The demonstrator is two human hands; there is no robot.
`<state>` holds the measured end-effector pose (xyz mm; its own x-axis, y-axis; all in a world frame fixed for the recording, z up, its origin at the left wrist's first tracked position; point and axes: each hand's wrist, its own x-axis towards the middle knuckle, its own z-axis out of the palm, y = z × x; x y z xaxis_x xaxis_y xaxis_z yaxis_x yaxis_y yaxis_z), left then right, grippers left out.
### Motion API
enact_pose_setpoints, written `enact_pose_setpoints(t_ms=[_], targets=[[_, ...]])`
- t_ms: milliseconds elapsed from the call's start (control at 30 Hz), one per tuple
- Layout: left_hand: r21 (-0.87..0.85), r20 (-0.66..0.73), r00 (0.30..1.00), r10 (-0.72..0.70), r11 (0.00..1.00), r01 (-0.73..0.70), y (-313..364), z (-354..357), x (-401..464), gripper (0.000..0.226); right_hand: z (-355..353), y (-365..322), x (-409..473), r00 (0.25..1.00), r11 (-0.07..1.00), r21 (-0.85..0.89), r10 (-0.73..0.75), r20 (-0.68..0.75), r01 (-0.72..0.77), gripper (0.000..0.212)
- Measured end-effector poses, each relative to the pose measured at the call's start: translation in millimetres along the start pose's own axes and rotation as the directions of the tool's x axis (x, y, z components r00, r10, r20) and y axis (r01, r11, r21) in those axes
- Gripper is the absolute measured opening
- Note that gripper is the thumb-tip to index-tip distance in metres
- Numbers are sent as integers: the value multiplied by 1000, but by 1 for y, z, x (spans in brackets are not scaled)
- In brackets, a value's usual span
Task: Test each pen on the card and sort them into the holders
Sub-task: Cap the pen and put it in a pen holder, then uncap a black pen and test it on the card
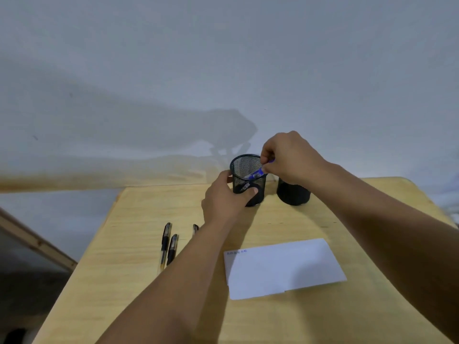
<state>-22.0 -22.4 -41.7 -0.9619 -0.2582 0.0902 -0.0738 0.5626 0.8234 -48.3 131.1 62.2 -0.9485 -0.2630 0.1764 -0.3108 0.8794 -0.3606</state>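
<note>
Slanting down-left from the right hand (289, 157)'s pinching fingers, the blue pen (257, 174) noses into the mesh holder (246, 170) gripped by the left hand (223, 197).

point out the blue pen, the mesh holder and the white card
blue pen (257, 173), head view, on its blue barrel
mesh holder (244, 167), head view, on its inner mesh wall
white card (285, 269), head view, on its blank middle

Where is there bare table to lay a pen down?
Free: the table left of the black pens, the near edge in front of the white card, and the strip between card and right holder. Crowded: the left holder, where both hands and the blue pen meet.
</note>
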Motion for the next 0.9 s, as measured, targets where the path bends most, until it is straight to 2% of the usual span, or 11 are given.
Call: enact_pose_setpoints(t_ms=[200, 367, 433, 500, 600, 700, 833, 900], targets=[[11, 15, 1000, -12, 1000, 12, -1, -4, -2, 65, 8, 2, -11, 999, 1000, 4, -12, 33, 12, 34], [-13, 71, 997, -6, 1000, 7, -12, -20, -7, 63, 10, 1, -39, 981, 998, -1, -64, -185, 65, 33], [-19, 86, 996, 13, 1000, -12, -21, -34, -11, 51, 15, -5, -54, 958, 993, 79, -58, -280, 83, 29], [-3, 107, 994, 36, 999, -36, -31, -52, -16, 36, 23, -15, -70, 955, 975, 209, -16, -297, 81, 25], [69, 154, 984, 90, 992, -101, -44, -80, -24, 22, 46, -38, -91, 988, 930, 367, 41, -150, 17, 19], [245, 262, 959, 113, 953, -179, -60, -99, -27, 33, 78, -63, -108, 995, 908, 408, 78, 54, -94, 11], [477, 382, 912, 148, 814, -332, -73, -115, -24, 50, 119, -99, -127, 975, 898, 400, 113, 190, -182, 11], [534, 438, 883, 168, 742, -406, -73, -119, -25, 53, 131, -113, -132, 965, 902, 376, 131, 225, -210, 14]])
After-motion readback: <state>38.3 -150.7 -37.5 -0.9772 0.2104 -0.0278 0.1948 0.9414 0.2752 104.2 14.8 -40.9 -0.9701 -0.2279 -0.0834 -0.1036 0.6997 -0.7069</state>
